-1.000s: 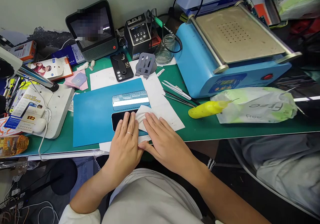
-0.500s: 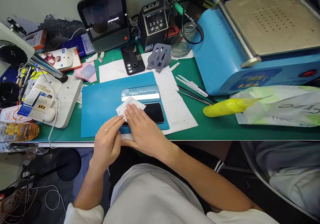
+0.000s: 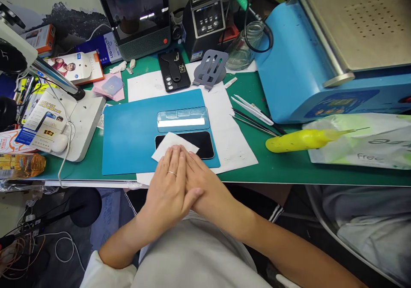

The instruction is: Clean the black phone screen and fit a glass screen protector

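A black phone screen (image 3: 205, 144) lies on the blue mat (image 3: 128, 138), partly covered by a folded white wipe (image 3: 170, 142). Both hands rest on the wipe's lower edge. My left hand (image 3: 168, 185), wearing a ring, overlaps my right hand (image 3: 201, 176), its fingers flat and side by side. The right hand's fingers are stretched out and partly hidden beneath the left. Just above the phone lies a clear glass sheet (image 3: 183, 113) with a bright reflection.
A black phone case (image 3: 174, 71) and a grey stand (image 3: 211, 68) sit behind the mat. Tweezers (image 3: 253, 123), a yellow bottle (image 3: 298, 140) and a blue machine (image 3: 289, 65) are at the right. A lamp base (image 3: 86, 125) stands left.
My left hand has moved right, from beside the right hand to on top of it. The wipe and right hand have shifted slightly down, and the camera view has shifted a little.
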Action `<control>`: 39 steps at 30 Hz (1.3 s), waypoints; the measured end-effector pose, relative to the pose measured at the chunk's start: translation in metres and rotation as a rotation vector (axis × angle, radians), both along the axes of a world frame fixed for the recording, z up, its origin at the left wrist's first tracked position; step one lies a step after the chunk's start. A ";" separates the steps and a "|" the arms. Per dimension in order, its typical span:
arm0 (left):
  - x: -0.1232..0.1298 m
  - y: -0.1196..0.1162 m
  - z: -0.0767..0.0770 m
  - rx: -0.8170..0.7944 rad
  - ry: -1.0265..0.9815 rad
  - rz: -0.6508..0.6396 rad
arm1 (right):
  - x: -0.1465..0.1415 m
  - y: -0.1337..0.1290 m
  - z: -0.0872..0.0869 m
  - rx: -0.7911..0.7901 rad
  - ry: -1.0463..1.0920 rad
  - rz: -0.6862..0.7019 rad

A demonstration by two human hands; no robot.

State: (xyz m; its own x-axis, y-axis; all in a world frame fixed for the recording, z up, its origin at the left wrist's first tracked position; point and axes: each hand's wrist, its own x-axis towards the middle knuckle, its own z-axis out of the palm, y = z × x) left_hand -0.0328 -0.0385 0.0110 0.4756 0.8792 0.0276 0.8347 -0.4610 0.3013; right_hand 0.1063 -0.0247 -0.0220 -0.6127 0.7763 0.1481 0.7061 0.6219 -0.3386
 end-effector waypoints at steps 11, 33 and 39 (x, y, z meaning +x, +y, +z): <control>0.063 0.024 -0.001 0.003 0.027 -0.128 | 0.064 -0.005 -0.014 -0.004 0.065 -0.143; 0.012 -0.005 -0.003 0.081 0.026 0.017 | 0.004 -0.006 -0.003 0.064 0.045 -0.022; 0.055 0.023 -0.007 0.110 0.044 -0.086 | 0.048 -0.001 -0.022 0.077 0.052 -0.143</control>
State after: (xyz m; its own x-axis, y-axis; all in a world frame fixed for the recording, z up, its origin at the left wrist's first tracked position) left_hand 0.0224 -0.0151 0.0037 0.5519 0.8280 0.0989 0.8020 -0.5595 0.2092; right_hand 0.1540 -0.0253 -0.0442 -0.4870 0.8401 0.2391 0.7719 0.5420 -0.3324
